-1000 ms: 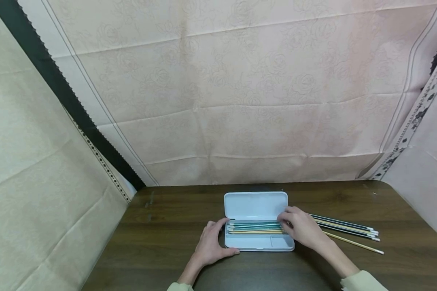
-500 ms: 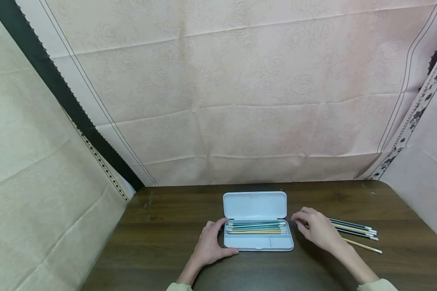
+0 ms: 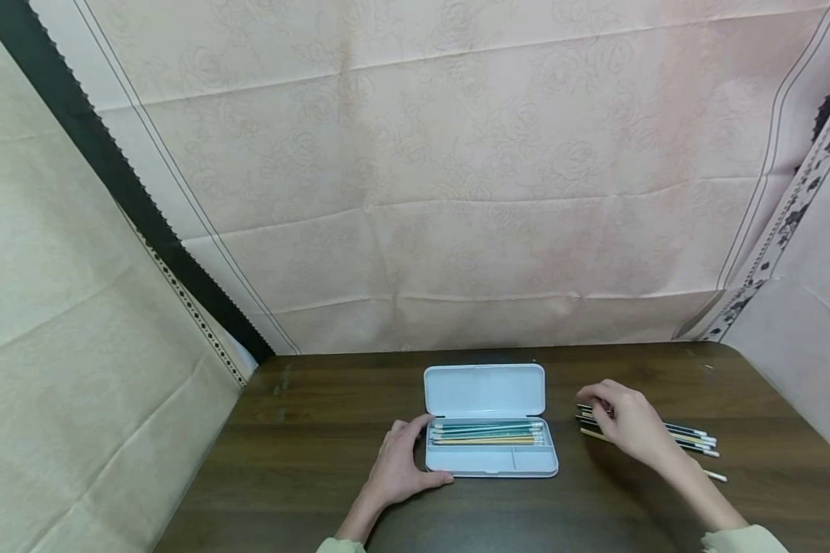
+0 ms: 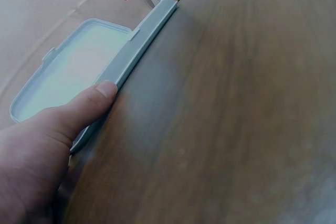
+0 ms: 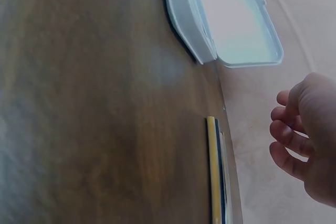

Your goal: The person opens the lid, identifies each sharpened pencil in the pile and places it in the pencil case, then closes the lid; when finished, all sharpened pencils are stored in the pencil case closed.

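Observation:
A light blue pencil case [image 3: 470, 461] lies with its lid up on the table. Green and yellow pencils [image 3: 484, 432] fill its rear compartment. My left hand [image 3: 403, 465] grips the case's left end, thumb at the front edge and fingers toward the back corner. In the left wrist view the thumb [image 4: 94, 100] presses on the case's side wall [image 4: 139, 40]. To the right of the case, my right hand [image 3: 629, 426] hovers over several loose dark and yellow pencils [image 3: 698, 443]. Its fingers [image 5: 286, 135] are loosely bent with nothing between them, apart from the pencils [image 5: 214, 171].
The brown wooden table [image 3: 304, 445] ends at a pale patterned cloth [image 3: 484, 230] behind it. More cloth hangs at the left and right sides. The case's raised lid [image 3: 484, 390] leans back behind the pencil compartment.
My right hand has moved right, away from the pencils in the case and over the loose ones. The left hand has stayed on the case.

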Available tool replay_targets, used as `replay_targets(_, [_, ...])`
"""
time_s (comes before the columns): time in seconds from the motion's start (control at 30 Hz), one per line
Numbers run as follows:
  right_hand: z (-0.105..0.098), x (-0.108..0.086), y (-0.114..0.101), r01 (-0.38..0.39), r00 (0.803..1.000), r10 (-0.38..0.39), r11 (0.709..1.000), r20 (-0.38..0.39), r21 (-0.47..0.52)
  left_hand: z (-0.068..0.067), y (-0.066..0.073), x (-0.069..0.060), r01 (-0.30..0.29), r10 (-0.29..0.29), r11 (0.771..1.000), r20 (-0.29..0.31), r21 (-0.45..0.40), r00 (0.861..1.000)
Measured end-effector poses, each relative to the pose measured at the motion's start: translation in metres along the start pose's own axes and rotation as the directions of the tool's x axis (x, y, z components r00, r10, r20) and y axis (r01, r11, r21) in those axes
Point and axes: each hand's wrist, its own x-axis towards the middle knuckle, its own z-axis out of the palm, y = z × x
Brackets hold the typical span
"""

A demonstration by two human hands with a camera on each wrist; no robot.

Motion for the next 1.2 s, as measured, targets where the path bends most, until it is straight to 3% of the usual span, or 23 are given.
replay_targets(0.17, [-0.002,0.005,0.003,0.021,1.0,-0.02,0.999,-0.017,0.028,0.0,0.0,0.0,-0.01,0.01,1.0,-0.006,0.0,1.0])
replay_targets(0.37, [0.005,0.016,0.0,-0.007,1.0,0.005,0.995,0.024,0.101,0.0,-0.001,0.0,-0.007,0.007,1.0,-0.005,0.007,1.0])
replay_targets(0.83, [0.025,0.046,-0.021,-0.174,0.979,0.142,0.953,0.145,0.247,0.004,-0.003,0.002,-0.031,0.031,0.999,-0.036,-0.014,0.999])
replay_targets(1.2, [0.024,0.042,-0.029,-0.268,0.96,0.23,0.921,0.159,0.283,0.002,-0.002,0.0,-0.021,0.02,1.0,-0.03,-0.016,0.999])
